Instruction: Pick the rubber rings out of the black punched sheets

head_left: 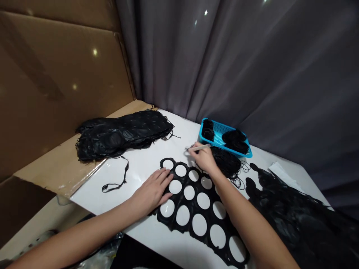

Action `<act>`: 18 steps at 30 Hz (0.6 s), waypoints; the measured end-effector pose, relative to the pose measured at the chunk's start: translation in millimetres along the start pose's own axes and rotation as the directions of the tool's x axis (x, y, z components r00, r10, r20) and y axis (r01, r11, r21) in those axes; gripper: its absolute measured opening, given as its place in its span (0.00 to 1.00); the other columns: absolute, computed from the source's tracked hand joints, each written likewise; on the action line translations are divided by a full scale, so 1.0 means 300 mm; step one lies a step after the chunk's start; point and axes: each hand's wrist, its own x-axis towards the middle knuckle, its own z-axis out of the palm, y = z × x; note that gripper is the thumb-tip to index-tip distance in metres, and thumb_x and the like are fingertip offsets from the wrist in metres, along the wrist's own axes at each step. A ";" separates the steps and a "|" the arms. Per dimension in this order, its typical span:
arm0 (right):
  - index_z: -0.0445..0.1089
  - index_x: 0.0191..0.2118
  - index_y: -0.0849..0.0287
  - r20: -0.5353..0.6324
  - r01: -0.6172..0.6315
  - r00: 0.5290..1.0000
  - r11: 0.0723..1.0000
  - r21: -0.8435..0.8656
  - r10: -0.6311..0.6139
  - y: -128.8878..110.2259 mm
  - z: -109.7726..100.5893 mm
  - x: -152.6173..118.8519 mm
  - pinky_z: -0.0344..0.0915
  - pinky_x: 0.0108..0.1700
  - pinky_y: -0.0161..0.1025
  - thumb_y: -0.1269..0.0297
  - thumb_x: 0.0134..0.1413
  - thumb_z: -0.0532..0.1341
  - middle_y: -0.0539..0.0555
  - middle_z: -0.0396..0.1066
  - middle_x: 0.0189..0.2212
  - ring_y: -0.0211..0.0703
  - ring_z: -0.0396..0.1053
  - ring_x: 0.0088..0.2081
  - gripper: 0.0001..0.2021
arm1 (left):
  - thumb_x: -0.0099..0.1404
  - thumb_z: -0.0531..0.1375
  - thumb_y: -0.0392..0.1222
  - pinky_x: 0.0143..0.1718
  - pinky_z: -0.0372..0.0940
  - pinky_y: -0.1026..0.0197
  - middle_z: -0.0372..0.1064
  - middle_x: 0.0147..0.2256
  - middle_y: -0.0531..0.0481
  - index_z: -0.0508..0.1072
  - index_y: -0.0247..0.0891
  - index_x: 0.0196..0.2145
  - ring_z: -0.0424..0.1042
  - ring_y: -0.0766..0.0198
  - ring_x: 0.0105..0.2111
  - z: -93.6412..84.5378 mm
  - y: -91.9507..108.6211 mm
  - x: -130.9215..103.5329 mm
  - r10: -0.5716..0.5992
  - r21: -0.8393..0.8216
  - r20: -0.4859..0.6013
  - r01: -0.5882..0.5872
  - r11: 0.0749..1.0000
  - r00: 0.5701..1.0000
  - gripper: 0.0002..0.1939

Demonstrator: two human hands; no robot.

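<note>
A black rubbery sheet [196, 186] with rows of round holes lies flat on the white table [146, 164]. My left hand [153, 188] rests on its left edge, fingers stretched out and holding nothing. Above the sheet's far edge, my right hand [204, 157] is closed round a pale, slim pen-like tool [202, 147], whose tip points left. Just behind my right hand stands a blue basket [249, 154] with black bundles [235, 141] inside. A pile of thin black rings [226, 160] lies in front of the basket, partly hidden by my hand.
A thick stack of black sheets [123, 134] lies at the back left, with a loose black strip [126, 173] nearby. More black material [294, 220] covers the right side, beside a white paper [284, 175]. Cardboard [61, 67] stands at left; a grey curtain [224, 67] hangs behind.
</note>
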 end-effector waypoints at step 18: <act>0.64 0.33 0.59 0.290 0.256 0.916 0.960 0.114 -0.278 -0.137 0.161 -0.170 0.53 0.50 0.43 0.70 0.62 0.58 0.51 0.74 0.36 0.43 0.68 0.41 0.05 | 0.72 0.55 0.49 0.62 0.56 0.46 0.65 0.58 0.35 0.66 0.26 0.59 0.64 0.47 0.59 0.026 -0.036 -0.030 0.022 0.103 -0.033 -0.018 0.994 0.999 0.26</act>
